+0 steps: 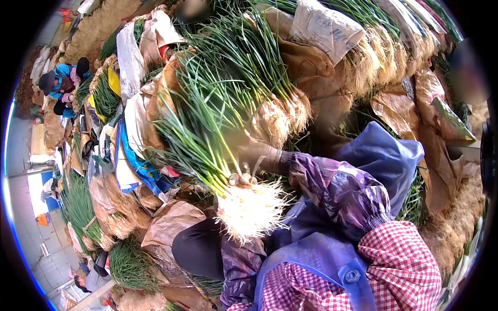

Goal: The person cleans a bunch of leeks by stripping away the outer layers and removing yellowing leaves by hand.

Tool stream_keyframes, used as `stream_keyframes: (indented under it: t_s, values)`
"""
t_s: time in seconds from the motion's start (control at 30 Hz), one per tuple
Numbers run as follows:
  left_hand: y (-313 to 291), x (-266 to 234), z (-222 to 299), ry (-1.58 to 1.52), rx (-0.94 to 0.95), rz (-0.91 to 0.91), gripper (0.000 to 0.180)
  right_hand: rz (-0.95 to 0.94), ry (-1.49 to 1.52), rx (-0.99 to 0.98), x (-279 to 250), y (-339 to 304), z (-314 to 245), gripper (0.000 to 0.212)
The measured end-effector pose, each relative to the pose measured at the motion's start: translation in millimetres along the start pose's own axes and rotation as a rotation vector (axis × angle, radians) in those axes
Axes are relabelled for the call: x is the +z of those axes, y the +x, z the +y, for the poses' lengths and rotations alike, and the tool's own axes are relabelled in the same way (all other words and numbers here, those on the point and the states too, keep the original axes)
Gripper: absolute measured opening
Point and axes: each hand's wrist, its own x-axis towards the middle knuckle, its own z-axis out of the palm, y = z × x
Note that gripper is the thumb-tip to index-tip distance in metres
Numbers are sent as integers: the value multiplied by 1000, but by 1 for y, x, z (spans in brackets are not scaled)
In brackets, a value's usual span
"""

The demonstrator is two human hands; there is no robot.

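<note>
A bunch of green onions (220, 171) with pale, bushy roots (251, 210) is held up before me, its leaves fanning toward the upper left. My left arm, in a purple patterned sleeve (241, 264), rises behind the roots. Pale finger-like shapes of my left hand (241, 180) close round the stalks; the rest of that hand is hidden. My right hand (262, 155), in a brownish glove, reaches in beside the stalks from the right. Its fingers are blurred, so their grip is unclear. Just beyond it lie more green onions (275, 116), roots facing me.
Brown paper (311, 62) and a white sack (324, 31) cover part of the pile at the back. Rows of rooted onion bunches (384, 54) line the upper right. Blue plastic packaging (137, 160) lies to the left. Other people (62, 83) are at the far left.
</note>
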Motion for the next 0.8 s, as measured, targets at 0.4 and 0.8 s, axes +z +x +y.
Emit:
stream_keyframes:
  t_s: [0.4, 0.8]
  values:
    - [-5, -5, 1, 8, 39, 18, 46, -42, -1870, 407, -29, 17, 1, 26]
    - [1, -6, 1, -23, 47, 17, 44, -238, -2092, 589, -33, -4, -27, 27]
